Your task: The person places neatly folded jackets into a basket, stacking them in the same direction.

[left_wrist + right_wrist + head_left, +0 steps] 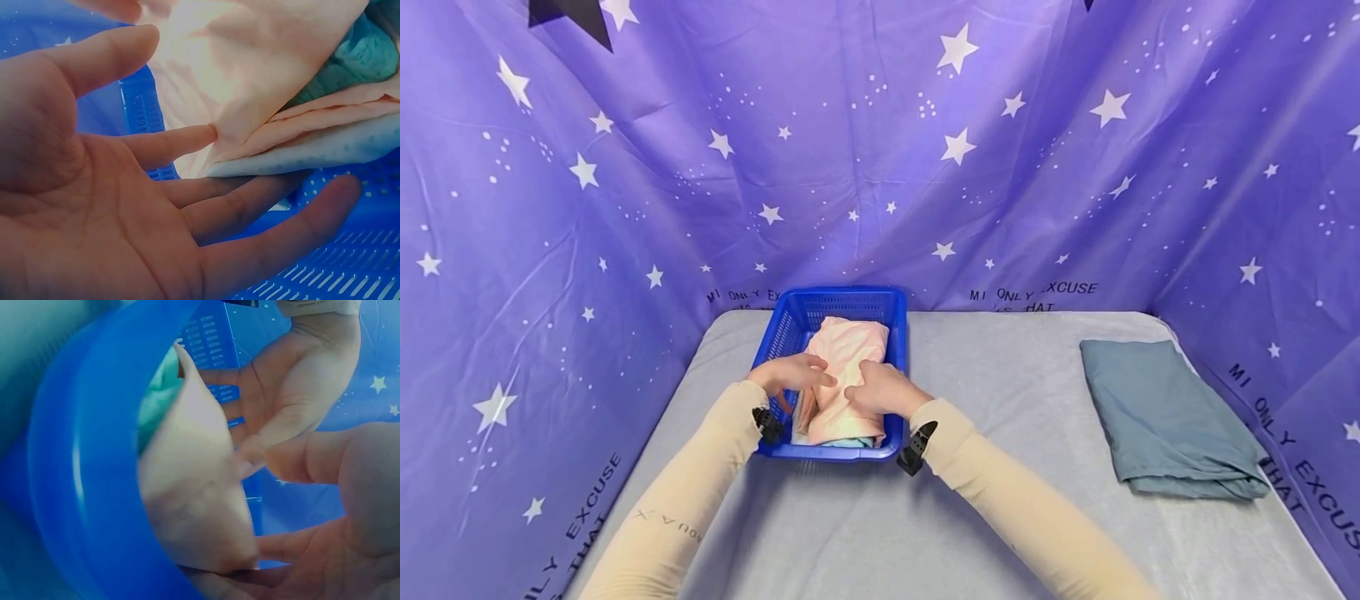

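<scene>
A folded pale pink cloth (pixel 847 350) lies in a blue plastic basket (pixel 895 455), with teal fabric (pixel 350 59) showing inside its fold at the near end. Along the cloth's left side is my left hand (pixel 792 374), its fingers extended; in the left wrist view the index fingertip touches the pink fabric and other fingers reach under a whitish layer (pixel 312 148). My right hand (pixel 883 388) is at the cloth's right side, thumb over it. The right wrist view shows those fingers fairly straight against the cloth's edge, fingertips partly hidden.
A folded grey-blue cloth (pixel 1165 421) lies at the right of the bed-like surface (pixel 1000 467), which has a light grey cover. Purple curtains (pixel 880 150) with white stars hang behind and on both sides. The basket stands near the back curtain.
</scene>
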The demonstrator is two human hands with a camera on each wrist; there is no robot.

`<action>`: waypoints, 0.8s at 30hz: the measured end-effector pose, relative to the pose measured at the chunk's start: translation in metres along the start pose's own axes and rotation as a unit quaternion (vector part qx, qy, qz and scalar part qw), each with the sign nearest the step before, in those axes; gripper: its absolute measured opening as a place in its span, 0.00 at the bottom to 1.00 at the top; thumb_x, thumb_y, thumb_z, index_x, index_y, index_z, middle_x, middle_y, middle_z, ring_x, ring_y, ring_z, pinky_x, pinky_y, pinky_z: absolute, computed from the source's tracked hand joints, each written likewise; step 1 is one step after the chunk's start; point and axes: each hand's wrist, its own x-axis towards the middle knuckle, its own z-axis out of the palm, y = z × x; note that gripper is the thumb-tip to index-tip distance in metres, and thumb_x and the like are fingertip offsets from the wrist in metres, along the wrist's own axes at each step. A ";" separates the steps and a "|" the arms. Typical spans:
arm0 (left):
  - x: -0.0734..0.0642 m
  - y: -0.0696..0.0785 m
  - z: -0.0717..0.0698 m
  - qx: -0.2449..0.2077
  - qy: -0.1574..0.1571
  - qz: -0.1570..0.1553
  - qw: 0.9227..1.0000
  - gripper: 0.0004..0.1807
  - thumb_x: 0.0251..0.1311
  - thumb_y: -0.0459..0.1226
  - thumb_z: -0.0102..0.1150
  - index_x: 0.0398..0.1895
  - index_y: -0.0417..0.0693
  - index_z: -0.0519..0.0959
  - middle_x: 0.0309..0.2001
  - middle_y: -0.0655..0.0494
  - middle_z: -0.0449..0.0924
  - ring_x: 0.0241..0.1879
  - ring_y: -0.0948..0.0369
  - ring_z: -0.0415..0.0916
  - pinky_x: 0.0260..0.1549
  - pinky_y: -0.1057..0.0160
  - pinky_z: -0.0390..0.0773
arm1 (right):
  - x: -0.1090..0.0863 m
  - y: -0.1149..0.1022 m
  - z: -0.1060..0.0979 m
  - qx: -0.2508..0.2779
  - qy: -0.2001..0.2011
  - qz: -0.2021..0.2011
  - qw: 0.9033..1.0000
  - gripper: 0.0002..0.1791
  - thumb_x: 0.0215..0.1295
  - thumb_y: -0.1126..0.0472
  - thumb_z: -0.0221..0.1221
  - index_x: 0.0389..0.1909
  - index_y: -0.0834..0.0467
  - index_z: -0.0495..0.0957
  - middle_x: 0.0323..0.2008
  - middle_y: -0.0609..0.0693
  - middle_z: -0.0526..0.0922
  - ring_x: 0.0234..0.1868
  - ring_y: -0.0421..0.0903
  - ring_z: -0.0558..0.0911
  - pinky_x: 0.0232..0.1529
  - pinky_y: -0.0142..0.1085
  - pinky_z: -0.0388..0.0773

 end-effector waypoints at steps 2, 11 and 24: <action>-0.001 0.000 0.001 0.003 -0.001 -0.004 1.000 0.39 0.68 0.51 0.60 0.78 0.49 0.61 0.80 0.42 0.54 0.74 0.39 0.61 0.47 0.36 0.83 | -0.005 -0.001 -0.003 -0.029 0.024 -0.003 0.999 0.30 0.68 0.49 0.60 0.62 0.67 0.75 0.53 0.62 0.85 0.59 0.59 0.82 0.61 0.52 0.79; 0.004 0.000 0.002 0.036 0.003 -0.025 0.999 0.30 0.72 0.47 0.55 0.75 0.52 0.67 0.75 0.41 0.65 0.66 0.35 0.69 0.49 0.33 0.81 | -0.010 0.005 -0.002 -0.219 0.048 -0.033 0.974 0.15 0.70 0.50 0.55 0.28 0.53 0.82 0.48 0.53 0.79 0.55 0.56 0.71 0.62 0.54 0.61; 0.016 -0.008 0.002 0.023 0.008 -0.055 0.998 0.28 0.71 0.43 0.55 0.74 0.53 0.70 0.72 0.44 0.69 0.64 0.33 0.71 0.48 0.30 0.78 | -0.006 0.020 0.014 -0.294 -0.036 -0.067 0.953 0.13 0.52 0.55 0.68 0.13 0.45 0.78 0.36 0.42 0.87 0.61 0.49 0.74 0.78 0.63 0.38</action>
